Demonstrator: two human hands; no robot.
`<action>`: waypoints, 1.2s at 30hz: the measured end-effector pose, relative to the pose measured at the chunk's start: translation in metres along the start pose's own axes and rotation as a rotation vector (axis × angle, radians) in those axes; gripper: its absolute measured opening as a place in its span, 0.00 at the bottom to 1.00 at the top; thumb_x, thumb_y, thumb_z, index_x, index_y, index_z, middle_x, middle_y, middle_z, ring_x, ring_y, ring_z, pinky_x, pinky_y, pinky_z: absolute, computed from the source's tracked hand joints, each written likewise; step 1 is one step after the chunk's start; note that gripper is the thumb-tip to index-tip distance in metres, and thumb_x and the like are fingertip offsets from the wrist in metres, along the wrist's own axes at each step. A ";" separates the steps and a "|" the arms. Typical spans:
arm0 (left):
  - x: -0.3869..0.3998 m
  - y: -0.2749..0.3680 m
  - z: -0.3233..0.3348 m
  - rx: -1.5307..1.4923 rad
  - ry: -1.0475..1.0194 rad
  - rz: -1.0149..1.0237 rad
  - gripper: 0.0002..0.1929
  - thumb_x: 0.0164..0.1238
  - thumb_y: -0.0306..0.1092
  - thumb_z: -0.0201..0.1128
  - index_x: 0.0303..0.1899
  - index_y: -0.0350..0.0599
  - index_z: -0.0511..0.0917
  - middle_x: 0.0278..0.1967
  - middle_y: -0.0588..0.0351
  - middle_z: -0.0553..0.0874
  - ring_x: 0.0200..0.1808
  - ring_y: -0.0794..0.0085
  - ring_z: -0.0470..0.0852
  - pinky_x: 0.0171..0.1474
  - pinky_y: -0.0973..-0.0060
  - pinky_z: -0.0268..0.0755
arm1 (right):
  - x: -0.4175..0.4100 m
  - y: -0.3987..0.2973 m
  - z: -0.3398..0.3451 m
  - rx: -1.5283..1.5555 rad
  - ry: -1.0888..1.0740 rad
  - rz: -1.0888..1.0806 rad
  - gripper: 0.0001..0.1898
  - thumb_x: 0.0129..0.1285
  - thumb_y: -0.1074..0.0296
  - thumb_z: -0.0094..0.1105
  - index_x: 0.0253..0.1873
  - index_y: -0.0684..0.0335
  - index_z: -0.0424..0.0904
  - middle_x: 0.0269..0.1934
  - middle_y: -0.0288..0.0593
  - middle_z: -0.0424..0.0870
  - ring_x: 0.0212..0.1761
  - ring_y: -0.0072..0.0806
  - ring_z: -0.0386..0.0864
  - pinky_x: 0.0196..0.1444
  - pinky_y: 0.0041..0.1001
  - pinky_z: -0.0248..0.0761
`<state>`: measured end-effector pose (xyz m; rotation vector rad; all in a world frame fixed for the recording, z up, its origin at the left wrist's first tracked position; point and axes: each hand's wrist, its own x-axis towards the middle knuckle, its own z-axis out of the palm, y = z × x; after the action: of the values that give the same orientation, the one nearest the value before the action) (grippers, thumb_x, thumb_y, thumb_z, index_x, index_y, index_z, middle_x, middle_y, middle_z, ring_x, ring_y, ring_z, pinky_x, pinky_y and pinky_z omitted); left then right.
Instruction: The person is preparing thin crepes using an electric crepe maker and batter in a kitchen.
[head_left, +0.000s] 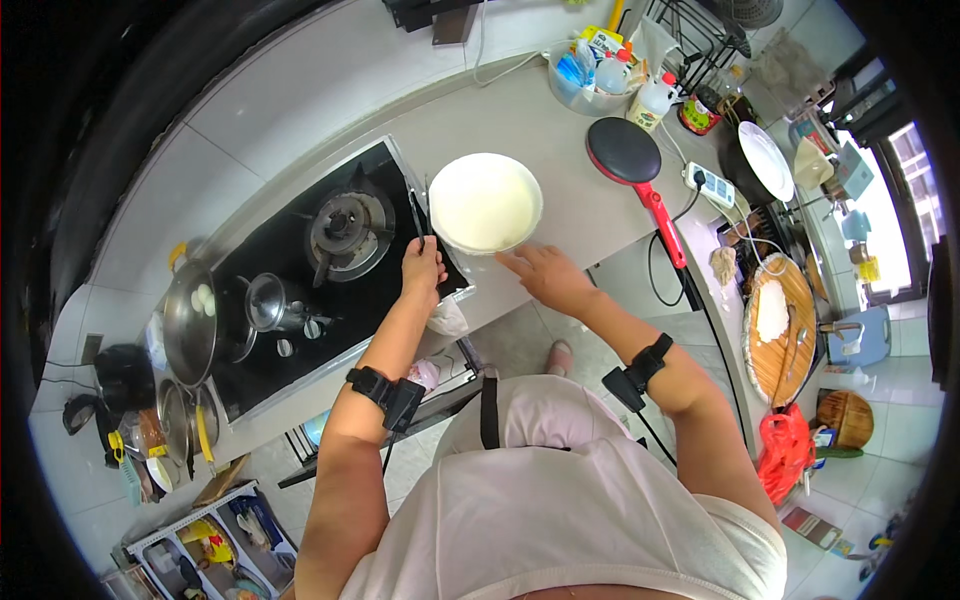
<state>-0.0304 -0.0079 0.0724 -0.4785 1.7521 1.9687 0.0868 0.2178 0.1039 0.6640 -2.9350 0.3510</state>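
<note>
A white bowl (486, 202) with a pale, creamy batter-like liquid inside stands on the grey counter beside the gas hob. My left hand (424, 270) is closed around a thin dark utensil (418, 217), perhaps chopsticks, held upright at the bowl's left, over the hob's edge. At the bowl's near rim is my right hand (551, 277), fingers spread and fingertips close to the rim; whether they touch it is hard to tell. Further right lies a round black crepe pan with a red handle (624, 150), face up.
The gas hob (262, 352) carries a burner (349, 225), a small metal pot (268, 301) and a wok (191, 322) holding pale round items. A power strip (709, 185) with cables lies right. Bottles and a tub (581, 97) stand behind. White powder covers part of a wooden board (799, 337).
</note>
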 end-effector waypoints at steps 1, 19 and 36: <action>0.005 -0.003 -0.001 0.000 0.001 0.001 0.06 0.78 0.38 0.58 0.45 0.49 0.73 0.28 0.65 0.75 0.23 0.79 0.70 0.24 0.79 0.67 | -0.008 0.007 0.001 0.001 0.001 -0.001 0.32 0.63 0.68 0.62 0.73 0.54 0.67 0.56 0.45 0.77 0.55 0.41 0.79 0.59 0.36 0.72; 0.074 -0.032 0.023 0.686 0.232 0.226 0.24 0.69 0.34 0.62 0.62 0.28 0.73 0.45 0.37 0.86 0.29 0.57 0.89 0.24 0.67 0.81 | -0.145 0.077 -0.021 -0.028 -0.149 0.435 0.26 0.65 0.68 0.61 0.68 0.53 0.73 0.57 0.45 0.76 0.53 0.42 0.81 0.56 0.38 0.74; 0.064 -0.036 0.028 0.520 0.261 0.089 0.36 0.68 0.42 0.66 0.73 0.38 0.63 0.43 0.49 0.84 0.27 0.73 0.80 0.24 0.75 0.76 | -0.206 0.180 -0.015 0.065 0.371 1.078 0.25 0.62 0.64 0.66 0.65 0.58 0.77 0.52 0.53 0.80 0.52 0.51 0.80 0.56 0.42 0.74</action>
<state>-0.0629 0.0294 0.0120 -0.4931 2.3824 1.4622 0.1943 0.4646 0.0498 -0.9411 -2.6189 0.5577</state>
